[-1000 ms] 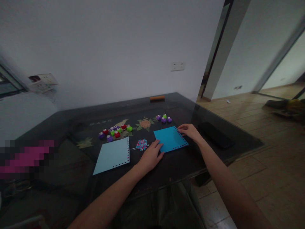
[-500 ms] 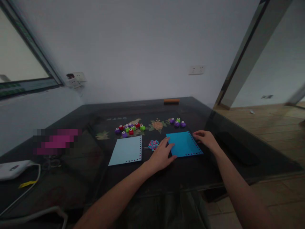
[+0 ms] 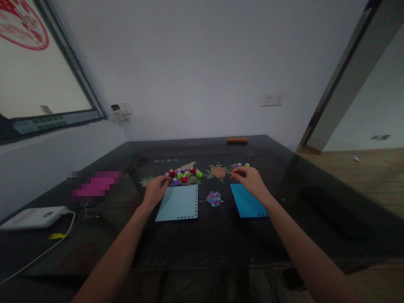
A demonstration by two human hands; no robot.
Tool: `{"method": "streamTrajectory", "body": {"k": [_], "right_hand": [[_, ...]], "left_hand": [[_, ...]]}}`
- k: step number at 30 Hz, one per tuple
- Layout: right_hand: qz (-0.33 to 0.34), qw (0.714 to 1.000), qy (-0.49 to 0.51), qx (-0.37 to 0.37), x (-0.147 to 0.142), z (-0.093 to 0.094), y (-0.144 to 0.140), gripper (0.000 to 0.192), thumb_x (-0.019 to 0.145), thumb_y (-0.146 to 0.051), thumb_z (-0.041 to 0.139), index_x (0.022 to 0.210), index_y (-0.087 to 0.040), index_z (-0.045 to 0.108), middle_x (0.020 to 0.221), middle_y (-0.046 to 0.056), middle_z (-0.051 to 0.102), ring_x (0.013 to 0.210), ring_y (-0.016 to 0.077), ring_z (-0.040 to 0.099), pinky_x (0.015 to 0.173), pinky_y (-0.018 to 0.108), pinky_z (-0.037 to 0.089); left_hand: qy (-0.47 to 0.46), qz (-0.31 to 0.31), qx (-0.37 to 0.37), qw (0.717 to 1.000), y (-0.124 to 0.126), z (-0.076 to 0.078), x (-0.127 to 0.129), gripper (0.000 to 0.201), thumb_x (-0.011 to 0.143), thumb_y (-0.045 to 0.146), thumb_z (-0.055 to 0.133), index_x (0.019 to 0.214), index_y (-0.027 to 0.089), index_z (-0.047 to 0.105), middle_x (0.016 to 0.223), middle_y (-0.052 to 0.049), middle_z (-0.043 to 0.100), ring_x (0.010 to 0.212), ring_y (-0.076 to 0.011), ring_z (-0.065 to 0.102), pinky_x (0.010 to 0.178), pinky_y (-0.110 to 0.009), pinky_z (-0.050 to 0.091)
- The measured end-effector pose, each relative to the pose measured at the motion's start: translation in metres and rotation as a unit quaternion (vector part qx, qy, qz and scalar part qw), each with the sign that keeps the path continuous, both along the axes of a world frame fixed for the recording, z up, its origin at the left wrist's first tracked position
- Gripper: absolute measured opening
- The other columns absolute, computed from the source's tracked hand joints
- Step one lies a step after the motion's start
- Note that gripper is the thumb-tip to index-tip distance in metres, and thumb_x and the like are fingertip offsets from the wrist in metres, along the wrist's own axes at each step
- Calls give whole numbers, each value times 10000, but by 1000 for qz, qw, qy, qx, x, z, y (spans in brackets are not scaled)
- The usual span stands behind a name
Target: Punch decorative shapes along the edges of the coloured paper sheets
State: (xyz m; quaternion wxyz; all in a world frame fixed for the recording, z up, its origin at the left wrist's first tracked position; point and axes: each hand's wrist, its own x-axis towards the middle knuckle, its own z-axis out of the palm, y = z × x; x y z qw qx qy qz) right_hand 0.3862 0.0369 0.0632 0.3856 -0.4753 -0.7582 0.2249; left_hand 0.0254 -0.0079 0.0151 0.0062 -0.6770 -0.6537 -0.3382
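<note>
My left hand point(image 3: 156, 190) rests on the dark table at the upper left corner of a pale blue sheet point(image 3: 179, 203) with punched holes along its edges, close to a cluster of several small red, green and purple punches point(image 3: 184, 174). My right hand point(image 3: 249, 179) hovers over the far edge of a darker blue punched sheet point(image 3: 248, 203), reaching a second small group of punches point(image 3: 243, 165); whether it grips one I cannot tell. A small heap of coloured paper bits point(image 3: 214, 198) lies between the two sheets.
The dark glass-topped table point(image 3: 221, 240) has a floral inlay point(image 3: 218, 171). A white device with a cable point(image 3: 34, 217) lies at the left. An orange bar point(image 3: 237, 139) sits at the far edge. A window is at left; a wooden floor lies to the right.
The view swung left. My left hand left the darker blue sheet and moved to the pale sheet's upper left corner. My right hand moved from the dark sheet's far corner toward the punches behind it.
</note>
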Motion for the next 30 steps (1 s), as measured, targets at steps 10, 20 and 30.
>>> {"method": "streamTrajectory", "body": {"k": [10,20,30], "right_hand": [[29,993,-112,6,-121,-26,-1,187,827,-226,528,908,-188,692,910,63,704,851,192,627,749,293,450],[94,949,-285,93,-143,-57,-11,471,848,-469,501,1157,-118,553,1211,158,554,1156,291,434,904,414,393],[78,939,-322,92,-148,-63,-14,440,791,-453,592,1096,-135,590,1229,163,525,1142,311,445,881,433,410]], "left_hand": [[21,-31,-50,998,9,-24,-24,296,801,316,456,916,145,669,950,-102,682,913,-236,620,852,-353,459],[74,-75,-150,983,3,-20,-25,406,758,454,542,1015,160,655,1062,-121,624,997,-257,574,922,-377,410],[103,-80,-167,977,4,-25,-26,581,664,515,645,1118,153,624,1099,-134,552,1015,-272,537,913,-375,404]]}}
